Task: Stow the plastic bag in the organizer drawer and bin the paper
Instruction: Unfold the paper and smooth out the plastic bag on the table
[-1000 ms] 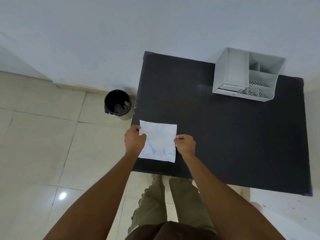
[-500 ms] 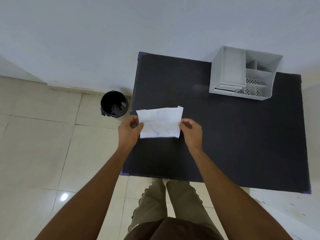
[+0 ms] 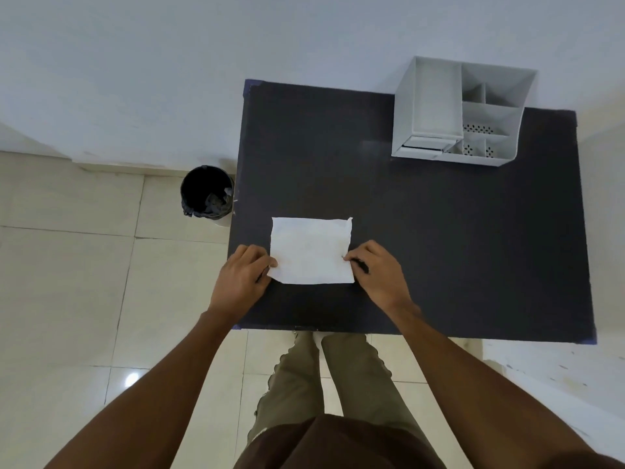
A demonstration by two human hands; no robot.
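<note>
A thin white plastic bag [image 3: 311,251], folded into a rectangle, lies flat on the black table [image 3: 456,252] near its front left. My left hand [image 3: 241,279] pinches the bag's lower left edge, and my right hand [image 3: 375,275] pinches its lower right edge. The white organizer [image 3: 436,106] stands at the table's far right, with its drawer [image 3: 422,148] at the bottom front looking slightly pulled out. A round bin [image 3: 207,191] with a black liner stands on the floor by the table's left edge. No separate paper is in view.
A white wall runs behind the table and bin. Cream floor tiles [image 3: 67,282] lie to the left. My legs [image 3: 324,377] stand against the table's front edge. Bare black tabletop stretches between the bag and the organizer.
The bag, held up open a second ago, was folded in half in the air and now lies flat on the table. Both hands came down with it and still hold its sides.
</note>
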